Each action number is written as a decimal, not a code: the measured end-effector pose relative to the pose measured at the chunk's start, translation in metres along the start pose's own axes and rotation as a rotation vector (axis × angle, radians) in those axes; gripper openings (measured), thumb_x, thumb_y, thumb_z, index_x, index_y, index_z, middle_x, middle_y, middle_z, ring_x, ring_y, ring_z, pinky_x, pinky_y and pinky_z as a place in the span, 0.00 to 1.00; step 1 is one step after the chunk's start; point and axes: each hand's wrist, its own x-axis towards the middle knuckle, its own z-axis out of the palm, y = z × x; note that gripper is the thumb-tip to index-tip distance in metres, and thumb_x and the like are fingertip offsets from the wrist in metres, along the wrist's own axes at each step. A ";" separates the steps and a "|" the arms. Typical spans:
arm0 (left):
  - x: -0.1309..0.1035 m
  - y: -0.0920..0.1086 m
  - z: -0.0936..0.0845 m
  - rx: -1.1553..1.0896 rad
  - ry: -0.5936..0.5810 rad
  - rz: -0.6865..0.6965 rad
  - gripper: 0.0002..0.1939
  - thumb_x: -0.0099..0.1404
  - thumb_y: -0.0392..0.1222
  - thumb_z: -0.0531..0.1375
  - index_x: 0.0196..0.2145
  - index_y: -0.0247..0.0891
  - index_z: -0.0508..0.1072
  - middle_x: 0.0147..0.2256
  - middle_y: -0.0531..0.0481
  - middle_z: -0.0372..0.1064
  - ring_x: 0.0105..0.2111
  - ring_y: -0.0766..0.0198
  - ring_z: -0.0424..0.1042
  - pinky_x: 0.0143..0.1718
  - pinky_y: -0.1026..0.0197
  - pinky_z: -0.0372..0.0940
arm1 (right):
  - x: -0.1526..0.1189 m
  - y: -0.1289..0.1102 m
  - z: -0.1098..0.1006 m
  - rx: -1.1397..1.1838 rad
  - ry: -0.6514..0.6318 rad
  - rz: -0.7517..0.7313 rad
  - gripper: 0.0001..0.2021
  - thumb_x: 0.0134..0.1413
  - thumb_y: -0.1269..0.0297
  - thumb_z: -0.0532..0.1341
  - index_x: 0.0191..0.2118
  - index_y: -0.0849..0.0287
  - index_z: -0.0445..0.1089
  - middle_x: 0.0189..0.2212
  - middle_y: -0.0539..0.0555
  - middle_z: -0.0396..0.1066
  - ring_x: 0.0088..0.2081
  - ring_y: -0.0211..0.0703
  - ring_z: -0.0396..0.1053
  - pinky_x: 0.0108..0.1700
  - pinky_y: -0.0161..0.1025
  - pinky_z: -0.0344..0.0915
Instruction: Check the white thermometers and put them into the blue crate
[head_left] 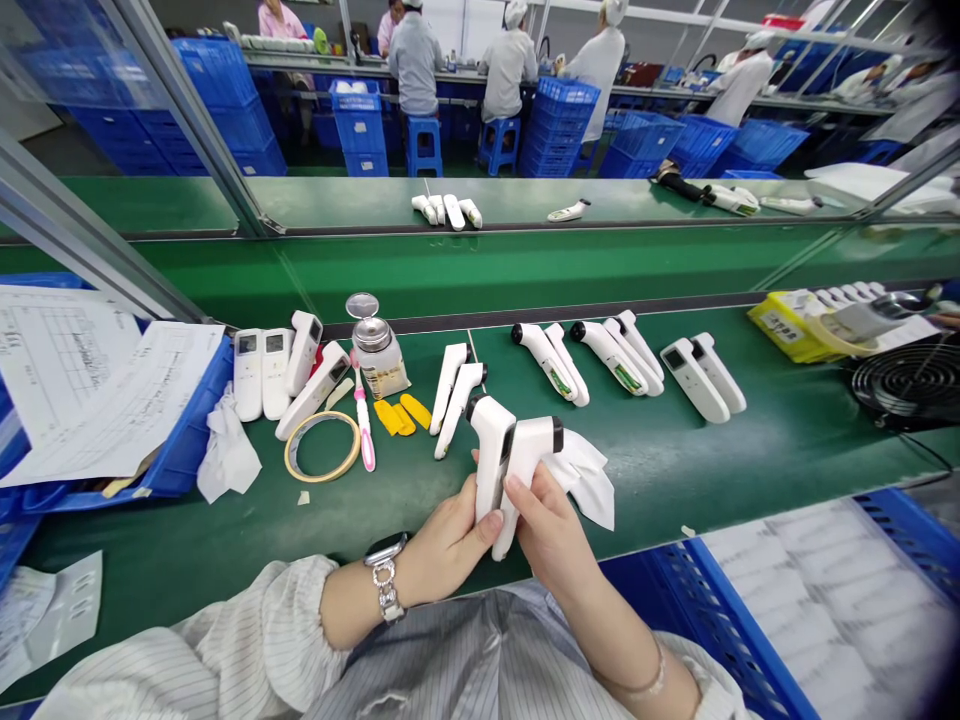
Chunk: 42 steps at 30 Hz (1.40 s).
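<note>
My left hand [442, 540], with a watch on the wrist, is closed around a white infrared thermometer [491, 440] with a black-tipped head. A second white infrared thermometer [531, 445] is gripped by my right hand [556, 530], its black tip pointing right. Both are held upright, side by side and touching, above the front of the green bench [660, 500]. A white cloth [592, 490] lies just behind my right hand. Beyond my hands, two more thermometers [459, 400] lean together. Farther right stand thermometer pairs [551, 365] with open handles that show green circuit boards.
Left on the bench are a tape roll [287, 455], a pink-and-white toothbrush [365, 425], a metal-topped bottle [379, 355], yellow finger cots [405, 415] and several thermometers. A blue bin with papers [169, 400] borders them. A black fan [911, 375] sits far right; co-workers sit beyond.
</note>
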 end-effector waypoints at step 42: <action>0.007 -0.011 0.002 -0.306 0.079 -0.100 0.18 0.58 0.50 0.58 0.41 0.37 0.58 0.37 0.50 0.62 0.38 0.62 0.63 0.39 0.60 0.59 | 0.001 -0.008 -0.006 0.207 0.106 -0.052 0.17 0.49 0.59 0.62 0.46 0.52 0.65 0.40 0.52 0.72 0.43 0.50 0.69 0.44 0.46 0.65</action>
